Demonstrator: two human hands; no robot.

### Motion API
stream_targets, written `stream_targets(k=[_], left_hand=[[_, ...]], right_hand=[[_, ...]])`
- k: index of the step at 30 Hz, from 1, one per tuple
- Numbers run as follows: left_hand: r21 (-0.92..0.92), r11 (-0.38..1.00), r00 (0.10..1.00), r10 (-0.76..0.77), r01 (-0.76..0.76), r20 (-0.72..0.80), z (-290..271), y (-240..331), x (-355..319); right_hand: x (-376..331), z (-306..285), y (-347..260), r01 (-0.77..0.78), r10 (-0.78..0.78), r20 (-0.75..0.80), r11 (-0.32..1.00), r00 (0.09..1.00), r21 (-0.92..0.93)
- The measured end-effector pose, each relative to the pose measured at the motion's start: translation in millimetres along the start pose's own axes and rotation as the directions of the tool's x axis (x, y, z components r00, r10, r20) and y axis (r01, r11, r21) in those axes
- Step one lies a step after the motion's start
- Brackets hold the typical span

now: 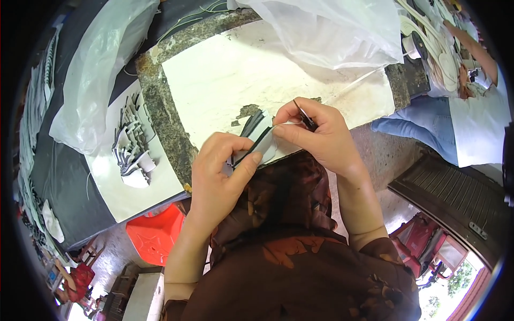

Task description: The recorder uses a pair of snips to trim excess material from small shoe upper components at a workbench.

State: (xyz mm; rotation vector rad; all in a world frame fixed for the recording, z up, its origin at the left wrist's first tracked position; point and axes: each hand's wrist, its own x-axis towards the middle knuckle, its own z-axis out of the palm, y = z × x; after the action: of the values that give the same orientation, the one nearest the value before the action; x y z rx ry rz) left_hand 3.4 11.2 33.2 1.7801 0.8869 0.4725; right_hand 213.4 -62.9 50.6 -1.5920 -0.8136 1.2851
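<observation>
Grips a small bundle of pale, dark-edged pieces [262,125] between the thumb and bent fingers of the left hand [220,166], just over the near edge of the slab [172,101]. Closes thumb and forefinger of the right hand [321,134] at the bundle's right side, over the same edge of the slab — pinches something thin and pale there, too small to tell. Holds a small dark tool [307,119] aslant in that hand as well. Has a worn white sheet [214,69] spread on the slab, with ragged patches near the bundle. Has a translucent plastic bag [342,37] across the slab's far edge. Shows, left of the slab, a white board [160,179] bearing a loose row of similar pieces [131,142], and a second plastic bag [93,75] on a dark tabletop [67,192]. Includes a red stool [152,235] below the slab's near left corner — and, right of the slab, another person in blue jeans [423,125].
</observation>
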Motion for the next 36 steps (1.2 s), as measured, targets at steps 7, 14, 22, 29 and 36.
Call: stream_targets(k=[7,14,22,29,36], left_hand=[[-0.175,0.936,0.944,-0.275,0.306,0.183,-4,28,21],[-0.5,0.713,0.871,-0.388,0.49,0.301,-9,14,27],[-0.613,0.578,0.842,-0.399,0.538,0.363,-9,16,27],[-0.198,0.909,0.924,-0.333,0.368,0.189,-6,25,30],[-0.112,0.954,0.946,-0.253,0.279,0.201,-11,21,32]], right_hand=[[0,-5,-5,0.008,-0.01,0.052,1.0,0.999,0.023],[3,-27,5,0.518,-0.475,0.214,0.726,0.853,-0.452],[0,-16,-5,0.363,-0.382,0.158,0.556,0.911,-0.748],[-4,-19,-18,0.358,-0.335,0.212,0.468,0.918,-0.808],[-8,-28,-37,0.45,-0.33,0.306,0.673,0.893,-0.587]])
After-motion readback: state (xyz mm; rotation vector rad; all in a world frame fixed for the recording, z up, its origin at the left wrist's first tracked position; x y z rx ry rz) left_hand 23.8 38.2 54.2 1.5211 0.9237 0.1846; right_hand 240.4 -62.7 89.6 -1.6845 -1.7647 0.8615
